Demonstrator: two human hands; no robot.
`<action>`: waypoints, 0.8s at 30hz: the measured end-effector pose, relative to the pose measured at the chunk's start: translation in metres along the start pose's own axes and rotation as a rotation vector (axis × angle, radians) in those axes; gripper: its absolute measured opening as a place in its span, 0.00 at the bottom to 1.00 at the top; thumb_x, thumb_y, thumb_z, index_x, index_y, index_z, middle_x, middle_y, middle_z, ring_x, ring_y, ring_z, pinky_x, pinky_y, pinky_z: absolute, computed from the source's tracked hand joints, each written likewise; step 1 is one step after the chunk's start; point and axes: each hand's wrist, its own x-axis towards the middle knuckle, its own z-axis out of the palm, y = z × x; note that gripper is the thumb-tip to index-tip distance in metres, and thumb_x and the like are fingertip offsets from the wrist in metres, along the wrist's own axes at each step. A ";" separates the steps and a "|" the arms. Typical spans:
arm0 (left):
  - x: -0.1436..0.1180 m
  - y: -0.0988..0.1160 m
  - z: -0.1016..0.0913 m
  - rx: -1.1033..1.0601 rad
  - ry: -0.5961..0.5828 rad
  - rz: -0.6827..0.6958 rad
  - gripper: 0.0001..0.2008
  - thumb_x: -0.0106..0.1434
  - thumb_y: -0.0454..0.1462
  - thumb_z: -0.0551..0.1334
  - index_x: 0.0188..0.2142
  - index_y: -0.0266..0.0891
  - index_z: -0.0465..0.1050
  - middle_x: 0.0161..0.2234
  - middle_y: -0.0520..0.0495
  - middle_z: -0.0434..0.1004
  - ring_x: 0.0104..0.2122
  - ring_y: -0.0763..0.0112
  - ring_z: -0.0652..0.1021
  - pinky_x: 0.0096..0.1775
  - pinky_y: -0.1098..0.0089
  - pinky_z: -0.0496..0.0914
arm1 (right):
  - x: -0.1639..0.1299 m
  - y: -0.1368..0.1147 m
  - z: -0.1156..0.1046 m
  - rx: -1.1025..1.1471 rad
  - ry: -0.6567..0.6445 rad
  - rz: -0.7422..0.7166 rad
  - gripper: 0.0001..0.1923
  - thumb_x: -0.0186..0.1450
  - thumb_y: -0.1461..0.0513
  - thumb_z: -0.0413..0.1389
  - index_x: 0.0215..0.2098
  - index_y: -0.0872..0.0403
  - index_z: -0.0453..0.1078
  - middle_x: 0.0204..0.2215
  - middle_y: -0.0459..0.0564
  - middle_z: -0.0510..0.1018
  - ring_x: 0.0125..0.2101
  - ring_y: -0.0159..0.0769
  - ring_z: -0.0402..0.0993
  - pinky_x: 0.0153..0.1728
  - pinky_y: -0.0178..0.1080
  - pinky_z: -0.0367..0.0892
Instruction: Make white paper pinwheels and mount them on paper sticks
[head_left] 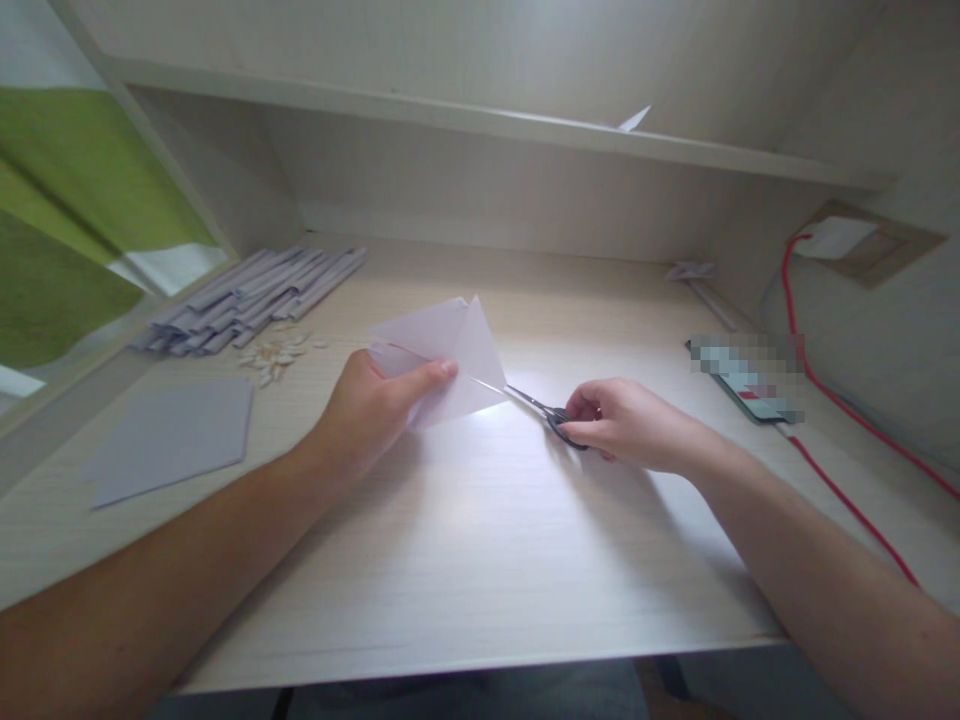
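Pale desk (480, 560): folded white paper (450, 360), triangular, creased.

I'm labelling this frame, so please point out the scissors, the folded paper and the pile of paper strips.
scissors (534, 404): head view, on the blades near the pivot.
folded paper (469, 350): head view, on its upper flap.
pile of paper strips (251, 295): head view, on the middle of the pile.

Your hands have open desk (465, 560) from the near edge at 6 o'clock up to centre. At 10 o'clock, rolled paper strips (251, 300) and small scraps (274, 355) block the way; at 8 o'clock lies a flat sheet (176, 435). At 3 o'clock a red cable (840, 400) crosses. The shelf (480, 120) limits height at 12 o'clock.
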 end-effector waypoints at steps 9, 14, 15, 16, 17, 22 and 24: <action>0.002 0.005 0.003 -0.212 -0.009 0.016 0.09 0.53 0.37 0.74 0.36 0.43 0.83 0.36 0.50 0.84 0.34 0.63 0.80 0.37 0.68 0.73 | -0.001 -0.005 0.002 0.205 0.036 -0.098 0.13 0.63 0.54 0.62 0.33 0.56 0.79 0.24 0.48 0.79 0.24 0.33 0.69 0.25 0.36 0.58; 0.002 0.013 0.004 -0.237 0.030 0.052 0.09 0.53 0.35 0.72 0.36 0.42 0.81 0.35 0.51 0.84 0.33 0.66 0.79 0.37 0.69 0.73 | -0.007 -0.013 0.004 0.640 -0.014 -0.198 0.18 0.55 0.53 0.72 0.32 0.55 0.72 0.25 0.43 0.73 0.26 0.29 0.66 0.26 0.33 0.57; 0.002 0.014 0.004 -0.245 0.036 0.054 0.09 0.53 0.35 0.71 0.35 0.42 0.81 0.35 0.51 0.83 0.34 0.65 0.79 0.36 0.69 0.73 | -0.008 -0.014 0.003 0.645 -0.019 -0.220 0.20 0.54 0.53 0.73 0.31 0.55 0.71 0.25 0.42 0.72 0.26 0.29 0.65 0.26 0.33 0.57; 0.003 0.015 0.003 -0.256 0.040 0.054 0.08 0.53 0.35 0.71 0.35 0.42 0.81 0.36 0.50 0.83 0.35 0.64 0.80 0.36 0.69 0.72 | -0.008 -0.014 0.003 0.635 -0.028 -0.234 0.21 0.53 0.53 0.74 0.30 0.55 0.70 0.25 0.42 0.71 0.26 0.29 0.65 0.26 0.33 0.57; 0.003 0.015 0.003 -0.266 0.046 0.054 0.08 0.52 0.35 0.71 0.35 0.43 0.81 0.36 0.50 0.83 0.36 0.63 0.80 0.35 0.69 0.72 | -0.008 -0.014 0.004 0.621 -0.040 -0.240 0.21 0.53 0.52 0.74 0.30 0.55 0.70 0.25 0.41 0.71 0.26 0.28 0.64 0.25 0.33 0.56; 0.004 0.015 0.002 -0.290 0.078 0.034 0.09 0.51 0.36 0.72 0.34 0.43 0.80 0.40 0.50 0.84 0.43 0.58 0.82 0.36 0.68 0.73 | -0.009 -0.016 0.006 0.588 -0.077 -0.243 0.23 0.52 0.51 0.75 0.27 0.55 0.69 0.22 0.40 0.68 0.23 0.27 0.61 0.23 0.33 0.53; 0.004 0.015 0.002 -0.285 0.083 0.041 0.10 0.51 0.36 0.73 0.34 0.43 0.79 0.41 0.50 0.85 0.44 0.57 0.82 0.37 0.67 0.73 | -0.010 -0.017 0.008 0.593 -0.085 -0.245 0.23 0.51 0.51 0.75 0.27 0.55 0.68 0.21 0.40 0.68 0.22 0.27 0.60 0.23 0.33 0.52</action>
